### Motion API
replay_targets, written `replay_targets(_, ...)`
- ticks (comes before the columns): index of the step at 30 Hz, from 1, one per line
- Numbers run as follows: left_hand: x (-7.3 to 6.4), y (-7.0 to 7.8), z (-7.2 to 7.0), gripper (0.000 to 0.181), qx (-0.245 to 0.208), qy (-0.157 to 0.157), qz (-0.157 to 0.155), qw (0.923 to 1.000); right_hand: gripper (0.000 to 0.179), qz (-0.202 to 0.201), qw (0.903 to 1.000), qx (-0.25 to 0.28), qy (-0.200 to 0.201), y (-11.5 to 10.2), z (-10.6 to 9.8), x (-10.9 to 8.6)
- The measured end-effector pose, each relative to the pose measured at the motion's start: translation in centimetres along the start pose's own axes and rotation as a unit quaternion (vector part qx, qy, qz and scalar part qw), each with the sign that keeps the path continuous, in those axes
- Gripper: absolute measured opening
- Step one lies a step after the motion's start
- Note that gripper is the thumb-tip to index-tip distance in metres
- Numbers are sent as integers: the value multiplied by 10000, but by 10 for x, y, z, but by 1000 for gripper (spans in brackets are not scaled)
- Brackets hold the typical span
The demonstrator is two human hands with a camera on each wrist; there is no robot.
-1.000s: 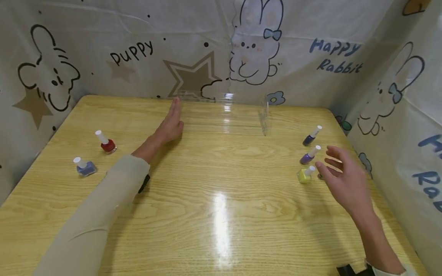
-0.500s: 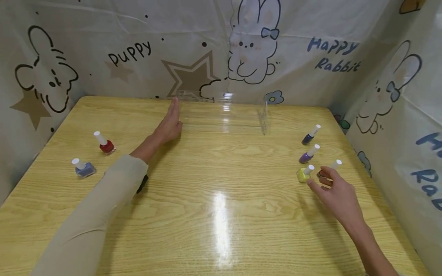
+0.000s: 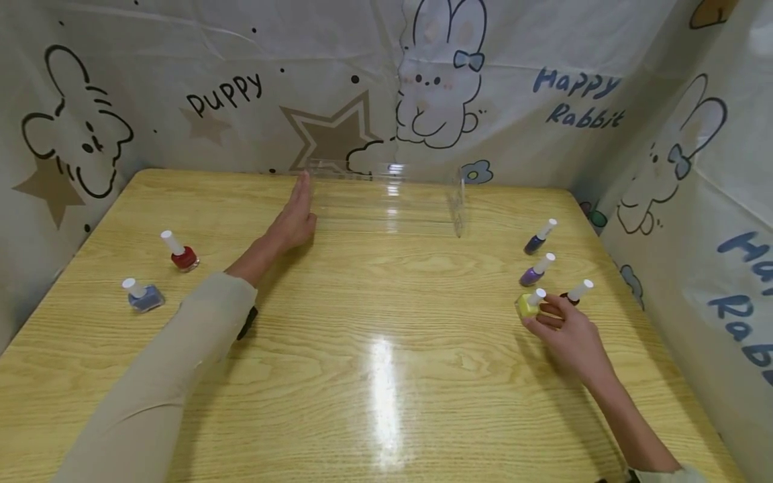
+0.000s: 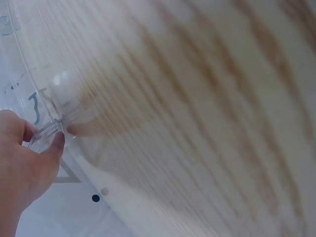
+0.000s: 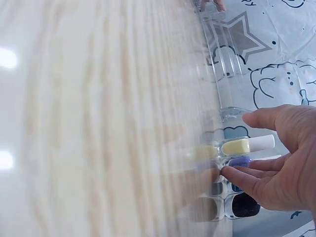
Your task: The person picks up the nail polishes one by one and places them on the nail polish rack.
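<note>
A clear acrylic rack point(image 3: 460, 208) stands at the back edge of the table. My left hand point(image 3: 292, 218) is at its left end; in the left wrist view, thumb and fingers hold the clear end panel point(image 4: 45, 134) between them. At the right, my right hand point(image 3: 570, 335) reaches around a yellow nail polish bottle point(image 3: 527, 306) with a white cap. The right wrist view shows a gap between thumb and bottle. Just beyond the fingers is a dark nail polish bottle point(image 3: 581, 290), partly hidden. A purple bottle point(image 3: 531, 276) and a dark blue bottle point(image 3: 535, 243) stand behind the yellow one.
On the left side of the wooden table point(image 3: 290, 376) stand a red nail polish bottle point(image 3: 184, 257) and a grey-blue one point(image 3: 146, 299). Printed fabric point(image 3: 513, 40) encloses the back and sides of the table.
My right hand has moved left and down to the yellow bottle, uncovering the dark bottle behind it. The left hand stays at the rack's end. The bottles have not moved.
</note>
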State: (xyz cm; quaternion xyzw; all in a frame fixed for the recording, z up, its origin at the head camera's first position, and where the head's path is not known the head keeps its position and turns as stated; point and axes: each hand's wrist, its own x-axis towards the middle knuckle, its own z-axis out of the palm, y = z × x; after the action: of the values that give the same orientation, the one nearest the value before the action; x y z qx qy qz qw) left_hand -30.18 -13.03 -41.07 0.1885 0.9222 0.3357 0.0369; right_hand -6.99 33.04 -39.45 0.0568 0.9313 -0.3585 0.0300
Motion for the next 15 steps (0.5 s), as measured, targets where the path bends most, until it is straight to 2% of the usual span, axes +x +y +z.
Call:
replay_targets(7, -1, 1, -2, 78, -48, 50, 4, 10000, 70, -22, 9999, 80, 95, -2, 7, 7)
replay_targets(15, -1, 1, 0, 78, -175, 8, 9, 9998, 63, -149, 9996, -163, 199, -3, 8, 10)
